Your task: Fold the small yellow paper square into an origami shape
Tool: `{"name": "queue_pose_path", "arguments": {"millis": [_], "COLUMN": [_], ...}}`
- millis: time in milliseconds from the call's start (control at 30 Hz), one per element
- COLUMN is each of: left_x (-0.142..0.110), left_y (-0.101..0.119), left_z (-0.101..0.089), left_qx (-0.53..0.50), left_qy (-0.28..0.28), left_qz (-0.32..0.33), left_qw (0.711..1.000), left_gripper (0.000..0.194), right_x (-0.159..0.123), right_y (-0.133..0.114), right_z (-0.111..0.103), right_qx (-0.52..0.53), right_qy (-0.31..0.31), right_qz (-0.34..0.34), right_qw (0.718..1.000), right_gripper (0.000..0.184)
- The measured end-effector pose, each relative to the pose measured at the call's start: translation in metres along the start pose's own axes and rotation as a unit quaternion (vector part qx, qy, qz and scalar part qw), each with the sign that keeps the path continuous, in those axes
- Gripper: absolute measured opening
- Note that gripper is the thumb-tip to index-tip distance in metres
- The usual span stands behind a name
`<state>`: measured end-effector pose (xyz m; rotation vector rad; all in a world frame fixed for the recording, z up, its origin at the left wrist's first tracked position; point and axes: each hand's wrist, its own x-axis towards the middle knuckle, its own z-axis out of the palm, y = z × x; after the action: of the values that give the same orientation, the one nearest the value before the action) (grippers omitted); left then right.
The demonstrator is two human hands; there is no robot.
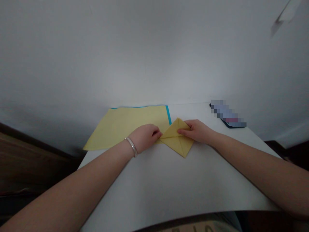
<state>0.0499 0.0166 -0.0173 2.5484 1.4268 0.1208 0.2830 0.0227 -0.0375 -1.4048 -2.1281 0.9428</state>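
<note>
**Left hand:** We are pinching the left corner of the folded yellow paper (177, 138) with our left hand (145, 138), its fingers curled almost closed, and a silver bangle (131, 147) is sitting on the wrist.

**Right hand:** We are pressing our right hand (195, 131) onto the right side of the same piece, its fingers (182, 130) lying across the top. The hand is nearly closed, but we cannot make out where the thumb is.

**Folded paper:** It is lying flat as a diamond-like shape between our hands, near the middle of the white table (169, 183). Crease lines are crossing its face, and its far tip is pointing up just beside the next sheet.

**Large sheet:** A large yellow sheet (125, 127) is lying flat to the far left, touching the folded piece, with a blue strip (168, 114) showing along its far and right edges.

**Far right:** A dark flat case (234, 125) is resting near the table's far edge, mostly hidden by a blurred patch (225, 112), so we cannot tell what it is.

**Surroundings:** A white wall (154, 58) is rising behind the table, and brown wooden furniture (29, 161) is showing dimly at the left.
</note>
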Motion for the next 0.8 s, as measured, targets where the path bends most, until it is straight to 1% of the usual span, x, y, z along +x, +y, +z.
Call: {"name": "queue_pose_path", "arguments": {"millis": [67,133,200,333,467,533,667,800], "left_x": [-0.0001,-0.0006,-0.0018,-0.0040,-0.0033,-0.0027,-0.0028,-0.0034], "left_y": [0.0008,0.0009,0.0002,-0.0021,-0.0034,-0.0032,-0.0001,0.0060], "left_z": [-0.0007,-0.0020,-0.0041,-0.0084,-0.0077,-0.0057,-0.0028,-0.0018], "left_qx": [0.003,0.006,-0.003,-0.036,-0.042,-0.034,-0.011,0.026], "left_qy": [-0.004,-0.007,-0.018,-0.047,-0.056,-0.053,-0.052,-0.054], "left_qz": [0.010,0.017,0.015,0.001,-0.008,-0.007,-0.005,-0.020], "left_qw": [1.000,1.000,1.000,0.998,0.998,0.998,0.999,0.998], "left_gripper": [0.034,0.037,0.035,0.028,0.027,0.026,0.024,0.025], "right_x": [-0.0011,-0.0017,-0.0014,0.0004,0.0009,0.0007,0.0013,0.0032], "right_y": [-0.0003,-0.0015,-0.0031,-0.0057,-0.0072,-0.0076,-0.0083,-0.0085], "right_z": [0.0003,-0.0003,-0.0013,-0.0026,-0.0031,-0.0039,-0.0066,-0.0076], "right_qx": [0.013,0.003,-0.024,-0.065,-0.091,-0.101,-0.107,-0.108], "right_qy": [-0.006,-0.013,-0.024,-0.031,-0.020,-0.026,-0.057,-0.076], "right_qz": [-0.019,-0.032,-0.033,-0.008,0.016,0.027,0.048,0.075], "right_qw": [1.000,0.999,0.999,0.997,0.996,0.994,0.991,0.988], "right_gripper": [0.028,0.028,0.027,0.027,0.029,0.031,0.033,0.036]}}
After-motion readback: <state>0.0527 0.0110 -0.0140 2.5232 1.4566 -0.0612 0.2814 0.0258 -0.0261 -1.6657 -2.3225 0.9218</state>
